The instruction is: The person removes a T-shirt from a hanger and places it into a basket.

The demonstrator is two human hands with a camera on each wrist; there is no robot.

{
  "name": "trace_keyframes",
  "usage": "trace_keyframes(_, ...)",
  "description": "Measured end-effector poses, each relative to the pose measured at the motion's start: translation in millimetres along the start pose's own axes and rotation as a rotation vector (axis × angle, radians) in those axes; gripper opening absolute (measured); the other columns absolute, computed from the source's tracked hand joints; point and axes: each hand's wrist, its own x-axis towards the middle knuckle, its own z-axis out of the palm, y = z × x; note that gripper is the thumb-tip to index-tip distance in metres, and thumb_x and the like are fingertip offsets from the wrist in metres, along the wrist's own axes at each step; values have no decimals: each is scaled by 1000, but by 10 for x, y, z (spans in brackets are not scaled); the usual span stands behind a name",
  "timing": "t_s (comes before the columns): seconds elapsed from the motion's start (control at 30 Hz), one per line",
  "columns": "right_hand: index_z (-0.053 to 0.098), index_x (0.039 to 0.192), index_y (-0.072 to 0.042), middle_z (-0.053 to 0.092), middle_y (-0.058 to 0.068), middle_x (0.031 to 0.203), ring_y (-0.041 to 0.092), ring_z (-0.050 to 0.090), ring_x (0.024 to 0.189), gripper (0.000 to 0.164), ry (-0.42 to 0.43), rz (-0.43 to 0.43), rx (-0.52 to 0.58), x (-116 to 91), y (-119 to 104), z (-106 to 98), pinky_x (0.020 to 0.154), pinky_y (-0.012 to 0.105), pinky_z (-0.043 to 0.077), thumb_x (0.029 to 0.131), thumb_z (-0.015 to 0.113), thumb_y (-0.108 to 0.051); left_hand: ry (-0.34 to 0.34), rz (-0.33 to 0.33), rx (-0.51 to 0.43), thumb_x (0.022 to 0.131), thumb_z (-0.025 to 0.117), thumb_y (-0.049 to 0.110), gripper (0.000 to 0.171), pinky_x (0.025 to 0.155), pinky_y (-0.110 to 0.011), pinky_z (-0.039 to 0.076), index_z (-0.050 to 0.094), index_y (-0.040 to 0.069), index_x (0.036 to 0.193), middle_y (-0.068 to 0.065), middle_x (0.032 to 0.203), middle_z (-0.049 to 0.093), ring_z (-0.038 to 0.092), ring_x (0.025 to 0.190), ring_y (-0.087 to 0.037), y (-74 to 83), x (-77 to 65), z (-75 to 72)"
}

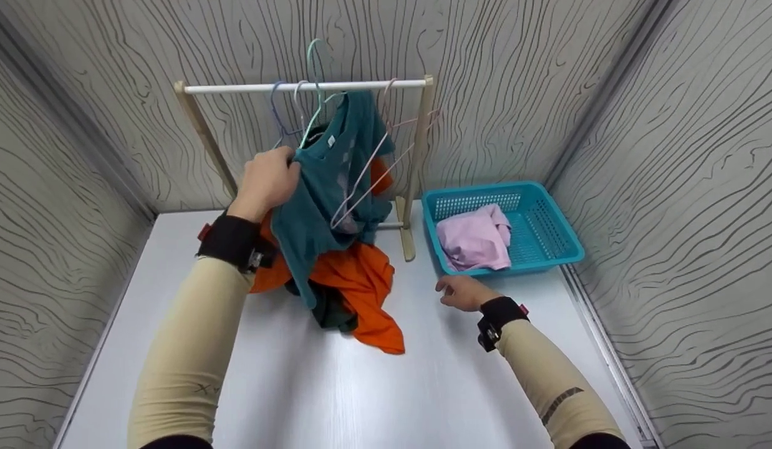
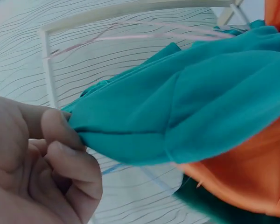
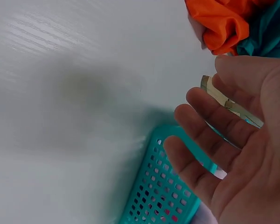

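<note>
- The white tabletop (image 1: 373, 399) gives a level footing for everything else.
- The clothes rack (image 1: 418, 143) stands at the back, its white rail (image 1: 236, 89) running across so that hooks can sit over it and cloth can drop below.
- The teal T-shirt (image 1: 317, 181) hangs at the front of the rack, with the mint-green hanger (image 1: 310, 125) in its neck, likely taking part of its weight.
- The orange garment (image 1: 367, 280) lies partly behind the T-shirt and spills onto the tabletop, probably too long for the rack's height; a dark green garment (image 1: 331, 312) shows against it.
- The turquoise mesh basket (image 1: 542, 267), right of the rack, keeps a crumpled pink garment (image 1: 476, 237) contained.
- The pink hanger (image 1: 363, 174), bare, slants across the T-shirt's front; blue and white hangers hook the rail further left. Whether the mint-green hook bears on the rail, I cannot tell.
- The left hand (image 1: 269, 178) pinches the T-shirt near one shoulder, seemingly to control the fabric.
- The right hand (image 1: 464, 293), fingers loosely bent and grasping nothing, hovers just before the basket.
</note>
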Motion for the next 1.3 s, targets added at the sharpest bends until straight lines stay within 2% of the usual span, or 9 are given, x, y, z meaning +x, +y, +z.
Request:
trace_keyframes(0.1,62,122,-11,65,11,112,22,61,97,27,-22,9,5,1,-29,-4,93,46,51,95,60,-16,6,-5,10,102,39,19,24,73,-46,43,57,3,100,-20,93,59,57,83,-36,-51,-120,-131)
trace_keyframes(0.2,61,122,-11,65,11,112,22,61,96,27,-32,8,1,-1,-47,-27,92,46,51,96,59,-16,-4,-20,32,101,39,19,24,72,-46,43,57,4,100,-21,96,61,58,84,-37,-135,-223,-170)
trace_keyframes(0.47,61,123,-13,66,11,112,22,59,94,27,-52,-29,10,10,-137,-4,90,44,52,97,58,-17,-60,-49,136,101,43,17,21,67,-48,47,59,4,108,-25,103,64,61,84,-39,-490,-575,-54)
trace_keyframes(0.57,62,121,-11,67,12,111,23,60,93,26,-46,-63,-11,25,-194,23,89,44,52,96,58,-16,-51,-46,189,100,43,14,21,63,-49,47,57,4,112,-27,100,64,60,78,-39,-619,-684,-1)
trace_keyframes(0.73,63,119,-10,67,14,110,23,60,93,25,-57,-127,-36,29,-293,87,87,43,52,96,57,-15,-24,-2,288,97,44,6,20,59,-50,49,54,4,115,-27,91,64,60,70,-38,-824,-866,89)
trace_keyframes(0.9,63,120,-12,66,13,112,23,60,95,26,-72,-112,-39,42,-360,133,88,44,51,96,57,-17,5,-13,352,96,46,0,20,59,-54,52,55,4,114,-30,94,65,62,73,-44,-1002,-1056,71)
trace_keyframes(1.0,62,122,-13,65,12,114,23,60,97,27,-93,-77,-30,47,-370,152,90,45,51,97,56,-19,-2,-31,396,97,46,0,22,60,-56,53,56,5,116,-31,96,64,62,74,-46,-1078,-1149,26)
trace_keyframes(1.13,61,124,-11,65,13,115,23,60,99,28,-103,-69,-22,42,-339,170,91,46,50,97,55,-18,-60,-18,435,96,45,-2,23,65,-58,54,58,6,113,-31,100,64,62,78,-47,-1129,-1213,5)
trace_keyframes(1.3,60,123,-8,65,15,113,25,61,98,28,-47,-129,3,36,-379,145,89,46,51,97,56,-16,-109,58,416,92,47,-9,26,73,-56,54,60,7,107,-25,99,65,60,81,-41,-1117,-1255,-5)
